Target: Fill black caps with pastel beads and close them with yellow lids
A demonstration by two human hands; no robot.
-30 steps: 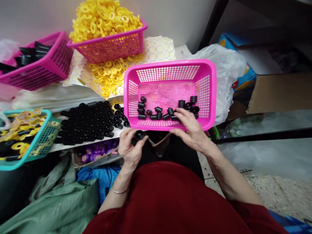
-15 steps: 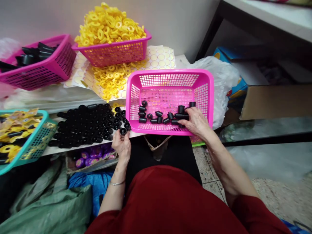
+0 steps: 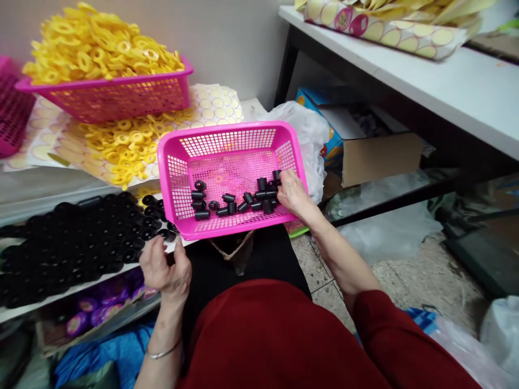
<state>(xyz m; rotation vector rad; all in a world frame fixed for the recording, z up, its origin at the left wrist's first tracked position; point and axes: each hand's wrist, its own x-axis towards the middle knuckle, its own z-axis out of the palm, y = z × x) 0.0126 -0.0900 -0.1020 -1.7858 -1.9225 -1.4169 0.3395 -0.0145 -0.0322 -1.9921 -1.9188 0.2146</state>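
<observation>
From my end, the pink basket (image 3: 239, 167) sits mid-frame, with black cylinders (image 3: 232, 207) scattered along its lower side. My right hand (image 3: 292, 193) reaches into its right end — fingertips hidden, so can't tell if they're pinching anything. My left hand (image 3: 166, 267), lower left of centre, has its thumb parted from curled fingers, near the black pile (image 3: 73, 232). Yellow rings (image 3: 101, 48) heap upper left.

Readable wording: you can make out none here.
Sticker sheet (image 3: 409, 42): two pink rounds (image 3: 359, 24) carry marks too small for you to read.
Blue box (image 3: 333, 145): coloured print, illegible to you.
Purple pieces (image 3: 97, 316): pinkish markings, too blurred for you to read.
</observation>
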